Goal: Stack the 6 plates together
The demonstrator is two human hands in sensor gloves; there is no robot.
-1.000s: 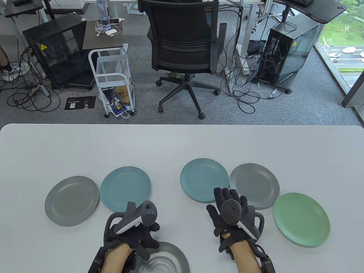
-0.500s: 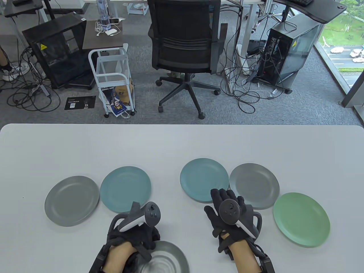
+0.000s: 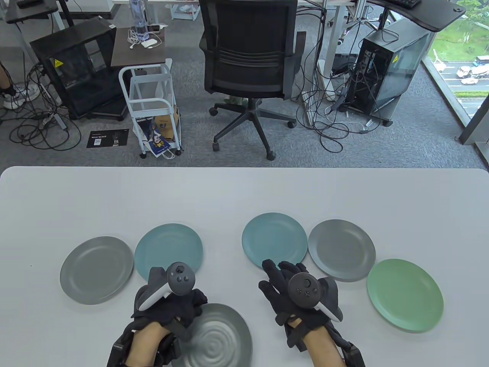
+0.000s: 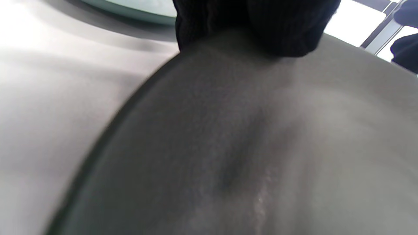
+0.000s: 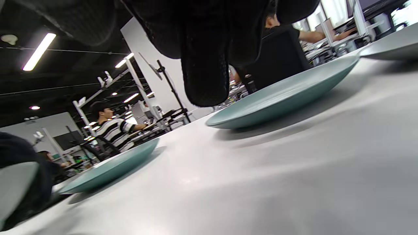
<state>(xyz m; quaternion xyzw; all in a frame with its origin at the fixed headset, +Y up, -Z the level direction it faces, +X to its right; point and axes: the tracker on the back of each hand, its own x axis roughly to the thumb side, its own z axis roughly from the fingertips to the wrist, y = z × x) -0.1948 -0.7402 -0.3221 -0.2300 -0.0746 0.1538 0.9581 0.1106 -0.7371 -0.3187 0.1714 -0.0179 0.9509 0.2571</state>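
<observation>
Six plates are on the white table (image 3: 244, 195). A grey plate (image 3: 96, 270) and a teal plate (image 3: 169, 249) lie at the left. A teal plate (image 3: 274, 239), a grey plate (image 3: 341, 248) and a green plate (image 3: 405, 294) lie at the right. My left hand (image 3: 183, 315) grips the far rim of a dark grey plate (image 3: 219, 338) at the near edge; that plate fills the left wrist view (image 4: 261, 147). My right hand (image 3: 280, 277) is open with spread fingers, empty, at the near edge of the centre teal plate, which also shows in the right wrist view (image 5: 284, 94).
The table's far half is bare white surface. Beyond the far edge stand an office chair (image 3: 248, 57), a small white cart (image 3: 153, 111) and computer cases among cables on the floor. The second teal plate (image 5: 111, 169) shows low in the right wrist view.
My left hand has shifted left and taken hold of the dark grey plate's rim; the plate now looks larger and blurred. My right hand has drifted left and slightly back, off the grey plate.
</observation>
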